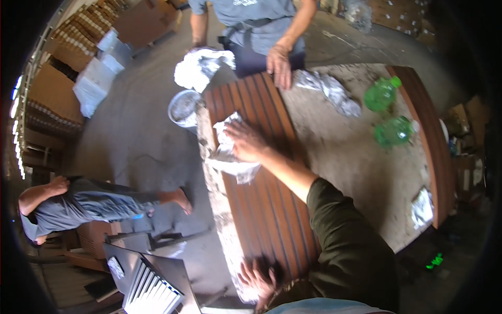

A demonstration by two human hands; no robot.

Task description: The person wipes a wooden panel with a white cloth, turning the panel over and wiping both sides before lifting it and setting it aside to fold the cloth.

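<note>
A slatted brown wooden panel (261,209) with dark grooves lies along the left part of a worn, pale work table (340,152). My right hand (244,141) reaches across the panel and presses a crumpled white cloth (238,166) onto its left half, the fingers gripping part of it. The cloth's loose end hangs toward the table's left edge. Down at the near end, my left hand (258,277) rests on the panel's left edge with its fingers apart, holding nothing.
Across the table a co-worker's hand (281,65) touches the panel's far end; a white cloth (201,68) is beside their other hand. A bucket (184,107) stands left. Two green bottles (392,131), another cloth (332,91) and a brown board (429,141) lie right. Another person (89,201) is at left.
</note>
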